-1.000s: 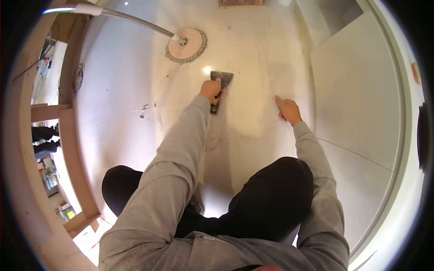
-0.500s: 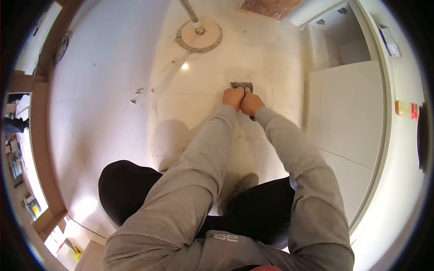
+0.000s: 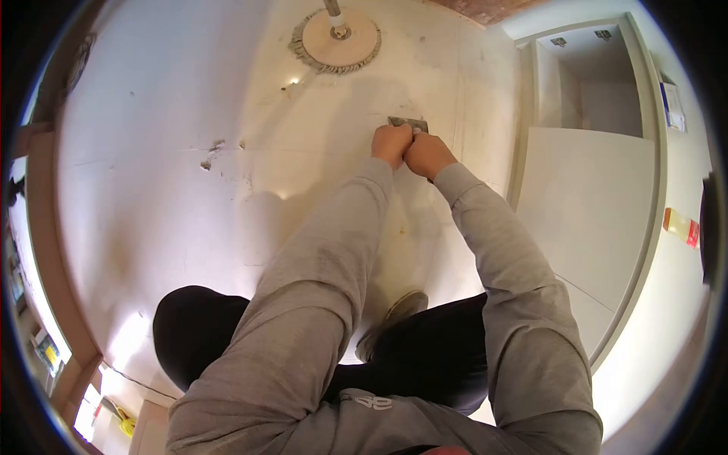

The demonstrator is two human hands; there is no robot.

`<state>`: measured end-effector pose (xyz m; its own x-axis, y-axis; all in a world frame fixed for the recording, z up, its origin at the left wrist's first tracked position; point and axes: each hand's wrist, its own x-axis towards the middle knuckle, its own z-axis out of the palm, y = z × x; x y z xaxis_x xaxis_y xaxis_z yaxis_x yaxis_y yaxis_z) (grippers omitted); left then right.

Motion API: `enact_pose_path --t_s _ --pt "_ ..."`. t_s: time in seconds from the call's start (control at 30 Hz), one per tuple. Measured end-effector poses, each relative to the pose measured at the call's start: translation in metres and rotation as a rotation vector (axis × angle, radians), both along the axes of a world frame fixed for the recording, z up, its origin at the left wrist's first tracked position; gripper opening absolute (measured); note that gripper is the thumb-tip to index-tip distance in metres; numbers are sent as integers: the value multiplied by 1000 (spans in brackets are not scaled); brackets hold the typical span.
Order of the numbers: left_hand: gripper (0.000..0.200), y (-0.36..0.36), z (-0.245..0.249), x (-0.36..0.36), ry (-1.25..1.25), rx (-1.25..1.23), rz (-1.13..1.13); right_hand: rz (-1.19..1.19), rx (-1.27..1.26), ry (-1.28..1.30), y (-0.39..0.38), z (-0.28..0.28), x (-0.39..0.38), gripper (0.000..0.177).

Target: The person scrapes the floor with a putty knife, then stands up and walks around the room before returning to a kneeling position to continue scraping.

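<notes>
Both my hands are together on a scraper (image 3: 409,123), whose wide dark blade lies against the pale floor (image 3: 318,152) at the upper middle. My left hand (image 3: 392,144) is closed at the left side of the tool, near the blade. My right hand (image 3: 428,155) is wrapped round the handle, which is mostly hidden under the fingers. Small bits of debris (image 3: 206,164) lie on the floor to the left of my hands.
A round mop (image 3: 341,38) with a fringed edge stands on the floor at the top. White cabinetry (image 3: 584,205) with an open compartment (image 3: 607,98) runs along the right. A wooden frame (image 3: 45,250) borders the left. My shoe (image 3: 406,307) is below my hands.
My hands and the scraper have moved slightly up and away over the floor. The view has shifted, so the mop shows higher and the cabinet further right.
</notes>
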<state>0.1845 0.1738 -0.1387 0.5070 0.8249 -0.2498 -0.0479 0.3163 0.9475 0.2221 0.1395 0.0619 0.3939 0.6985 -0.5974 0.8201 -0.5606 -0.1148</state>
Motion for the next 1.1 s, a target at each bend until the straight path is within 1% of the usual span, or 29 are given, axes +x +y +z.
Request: enact_pose_path --t_s 0.03,0.07,0.1,0.17,0.2,0.3,0.33,0.37,0.4,0.43,0.47,0.5,0.57,0.6,0.63,0.7,0.73,0.83,0.87,0.9,0.93,0.97,1.0,1.03,1.1 --pt "23 10 32 -4 173 10 -57 51 54 -32 0 -12 6 36" --pt "23 15 51 -9 348 15 -120 97 105 -59 0 -22 9 36" --pt "23 13 51 -9 358 -1 -134 86 88 -48 0 -26 10 36" --pt "31 39 53 2 140 -328 -34 122 -7 -54 23 -24 16 38" --pt "31 36 54 0 141 -319 -37 228 -39 -95 20 -21 15 40" --pt "38 -6 52 -7 260 -152 -66 150 1 -46 -11 -5 12 41" --pt "35 -8 63 -3 377 -70 -33 135 -25 -85 -10 -14 17 40" --pt "35 1 75 -3 378 -88 -33 139 -42 -83 4 -2 18 40" --pt "31 17 85 -4 212 -286 -75 93 -183 1 25 25 13 39" --pt "28 31 88 -2 42 -471 -111 47 -312 83 39 41 10 38" --pt "31 36 80 5 219 -309 -143 330 -331 -27 42 36 15 34" --pt "31 33 71 4 213 -293 -135 336 -316 -37 35 31 15 34" --pt "31 7 86 -14 613 659 -410 221 -51 -75 1 20 10 31" --pt "33 -11 86 -4 510 49 -175 167 -18 -93 -16 9 12 29" --pt "33 -10 83 -1 508 32 -175 173 -33 -93 -19 2 23 29" --pt "34 -2 78 4 591 279 -347 322 -42 5 -12 -17 46 34" --pt "34 -8 76 1 595 269 -361 241 -252 38 17 19 33 34" --pt "17 21 92 2 571 598 -410 323 -220 -38 15 -3 42 34" --pt "21 10 93 -6 667 857 -528 192 -179 -7 3 5 32 38" --pt "21 8 91 2 668 862 -524 16 -146 14 -10 16 26 44" --pt "22 -11 71 16 533 407 -300 41 -130 17 -11 18 29 43" --pt "24 -22 77 17 382 -49 -73 65 -122 20 -17 16 33 43" --pt "31 -10 78 20 608 150 -240 142 -151 2 -6 3 47 41" --pt "39 5 73 25 390 -75 -258 211 -182 -10 -1 -11 57 40" --pt "47 28 122 15 376 -222 -228 232 -153 -16 -3 -14 56 39"
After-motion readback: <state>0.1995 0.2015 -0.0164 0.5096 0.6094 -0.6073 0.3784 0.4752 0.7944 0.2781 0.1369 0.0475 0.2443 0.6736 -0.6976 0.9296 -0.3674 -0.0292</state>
